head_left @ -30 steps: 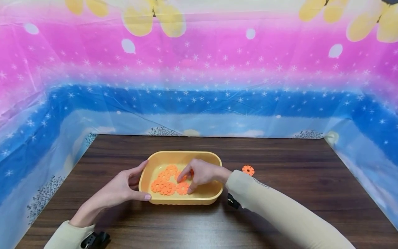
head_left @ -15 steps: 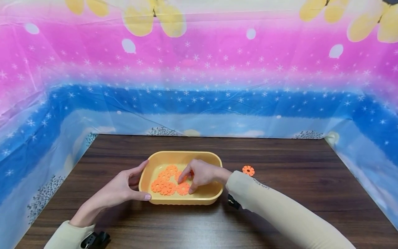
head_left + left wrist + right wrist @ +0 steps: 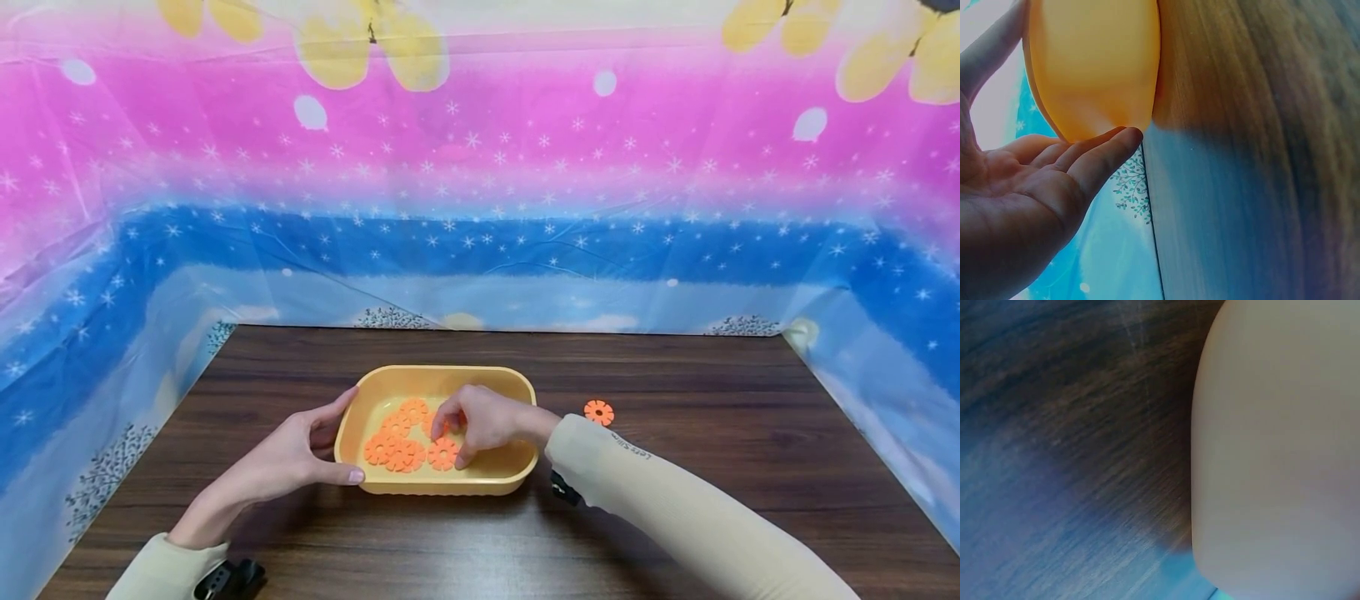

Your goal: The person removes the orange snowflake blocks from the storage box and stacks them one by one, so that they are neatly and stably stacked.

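Note:
A yellow plastic tub sits on the table with several orange notched flower discs inside. My left hand grips its left end, thumb at the near rim and fingers along the end wall. In the left wrist view, the fingers lie against the tub. My right hand reaches inside over the right rim. Its thumb and curled forefinger pinch one flower disc at opposite edges. The right wrist view shows no fingers, only a pale smooth surface beside the wood.
One more orange flower disc lies on the dark wooden table, right of the tub and just beyond the right sleeve. A pink and blue printed cloth hangs around the back and sides.
The right forefinger has curled in toward the thumb, and the flower disc between them has shifted slightly right. The left hand and the tub have stayed nearly still.

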A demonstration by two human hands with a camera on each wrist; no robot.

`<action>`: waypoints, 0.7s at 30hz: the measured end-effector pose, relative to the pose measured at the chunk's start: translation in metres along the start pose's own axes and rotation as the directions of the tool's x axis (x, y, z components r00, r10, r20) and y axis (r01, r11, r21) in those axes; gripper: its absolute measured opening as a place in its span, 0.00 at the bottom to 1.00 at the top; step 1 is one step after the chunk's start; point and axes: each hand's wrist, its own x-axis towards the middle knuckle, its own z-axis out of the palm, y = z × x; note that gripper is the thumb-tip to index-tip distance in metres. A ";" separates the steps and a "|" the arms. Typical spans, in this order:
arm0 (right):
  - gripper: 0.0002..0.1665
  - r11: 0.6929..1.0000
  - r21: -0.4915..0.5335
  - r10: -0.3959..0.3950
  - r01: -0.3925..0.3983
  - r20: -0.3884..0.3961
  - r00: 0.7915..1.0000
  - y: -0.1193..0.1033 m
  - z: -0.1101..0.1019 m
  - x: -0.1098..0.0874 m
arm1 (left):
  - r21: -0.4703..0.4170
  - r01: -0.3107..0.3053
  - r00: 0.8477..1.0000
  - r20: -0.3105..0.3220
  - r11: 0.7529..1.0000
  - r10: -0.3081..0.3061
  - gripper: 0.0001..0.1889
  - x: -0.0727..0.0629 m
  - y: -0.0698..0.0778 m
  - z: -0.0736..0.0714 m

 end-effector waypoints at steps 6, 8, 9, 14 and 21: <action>0.24 0.999 0.043 0.011 -0.011 -0.010 1.000 0.001 0.001 0.000 | -0.003 0.002 1.000 0.002 1.000 -0.002 0.60 0.000 0.000 0.000; 0.24 0.999 0.040 0.006 -0.005 -0.015 1.000 0.001 0.001 0.001 | -0.002 0.008 1.000 0.001 1.000 -0.008 0.60 0.000 0.001 0.000; 0.24 0.999 0.037 0.002 -0.001 -0.018 1.000 0.001 0.001 0.001 | -0.001 0.010 1.000 0.000 1.000 -0.010 0.60 0.000 0.001 0.000; 0.27 0.999 0.039 -0.007 0.008 -0.025 1.000 0.001 0.001 0.001 | -0.001 0.014 1.000 -0.003 1.000 -0.014 0.60 0.000 0.001 0.000; 0.30 0.999 0.034 -0.008 0.008 0.006 1.000 0.000 0.001 0.000 | 0.012 0.019 1.000 -0.010 1.000 -0.019 0.60 0.000 0.001 0.000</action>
